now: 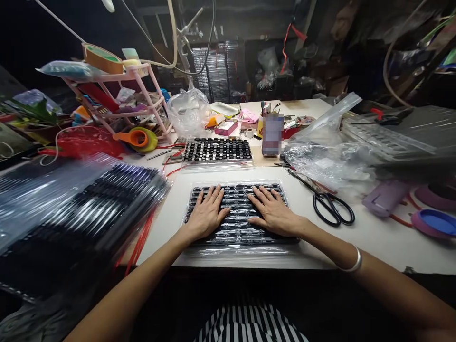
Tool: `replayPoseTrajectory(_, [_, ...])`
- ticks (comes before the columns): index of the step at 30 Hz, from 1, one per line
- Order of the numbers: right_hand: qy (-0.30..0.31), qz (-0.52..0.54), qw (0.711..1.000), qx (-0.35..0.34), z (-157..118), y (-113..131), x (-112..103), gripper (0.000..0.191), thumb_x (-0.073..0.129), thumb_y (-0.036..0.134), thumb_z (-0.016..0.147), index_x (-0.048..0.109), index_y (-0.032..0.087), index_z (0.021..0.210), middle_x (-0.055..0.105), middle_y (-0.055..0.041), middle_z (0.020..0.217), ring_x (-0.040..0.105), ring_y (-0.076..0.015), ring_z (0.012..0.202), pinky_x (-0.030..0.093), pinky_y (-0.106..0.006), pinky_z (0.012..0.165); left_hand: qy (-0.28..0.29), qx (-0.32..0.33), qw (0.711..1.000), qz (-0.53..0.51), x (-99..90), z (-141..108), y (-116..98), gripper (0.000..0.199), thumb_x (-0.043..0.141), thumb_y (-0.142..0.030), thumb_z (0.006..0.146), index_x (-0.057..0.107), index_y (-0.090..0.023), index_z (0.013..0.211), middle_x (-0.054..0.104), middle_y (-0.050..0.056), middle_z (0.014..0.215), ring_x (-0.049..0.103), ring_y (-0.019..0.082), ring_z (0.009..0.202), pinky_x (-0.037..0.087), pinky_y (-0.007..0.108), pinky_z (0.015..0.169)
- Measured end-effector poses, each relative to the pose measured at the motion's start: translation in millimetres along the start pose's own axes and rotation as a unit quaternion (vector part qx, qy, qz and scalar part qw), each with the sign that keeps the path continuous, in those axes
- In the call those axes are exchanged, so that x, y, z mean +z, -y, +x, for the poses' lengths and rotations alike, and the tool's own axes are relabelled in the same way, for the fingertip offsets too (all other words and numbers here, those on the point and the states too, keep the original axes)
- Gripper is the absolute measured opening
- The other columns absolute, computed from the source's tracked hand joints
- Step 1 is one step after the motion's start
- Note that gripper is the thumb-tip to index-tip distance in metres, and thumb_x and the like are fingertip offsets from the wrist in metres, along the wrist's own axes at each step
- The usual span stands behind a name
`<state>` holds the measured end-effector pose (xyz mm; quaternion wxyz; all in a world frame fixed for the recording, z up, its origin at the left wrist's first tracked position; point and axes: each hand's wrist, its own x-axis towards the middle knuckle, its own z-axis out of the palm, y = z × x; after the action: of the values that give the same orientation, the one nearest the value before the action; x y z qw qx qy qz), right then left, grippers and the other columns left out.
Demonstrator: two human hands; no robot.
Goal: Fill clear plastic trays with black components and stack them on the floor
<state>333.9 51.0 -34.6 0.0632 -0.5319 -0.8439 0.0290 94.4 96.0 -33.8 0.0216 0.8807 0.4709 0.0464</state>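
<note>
A clear plastic-covered tray of black parts (238, 214) lies flat on the white table (374, 247), near its front edge. My left hand (206, 213) rests flat on the left half of this tray, fingers spread and pointing away from me. On the right half lies my right hand (273, 211), also flat with its fingers apart. Neither hand grips anything. Behind the covered tray sits a second tray of small black parts (217, 149). Black-handled scissors (326, 204) lie to the right of my right hand.
Wrapped black trays (81, 213) are piled at the left, with red strips beside them. A pink rack (146, 90) stands back left. Crumpled clear plastic (324, 159) lies at the right, near purple tape rolls (434, 223). A phone-like object (272, 135) stands at the back.
</note>
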Motion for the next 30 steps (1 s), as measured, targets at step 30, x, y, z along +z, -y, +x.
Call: replayPoseTrajectory(30, [0.052,0.033,0.998,-0.027,7,15,-9,0.081,0.021,0.067,0.088,0.019,0.011,0.147,0.014,-0.0141,0.153,0.008,-0.0268,0.141,0.011,-0.053,0.110,-0.009,-0.042,0.999,0.020,9.8,5,-17,0.072,0.019,-0.055,0.092,0.025,-0.006,0.143,0.015,0.013,0.152,0.012,0.028,0.140,0.014,0.048,0.112])
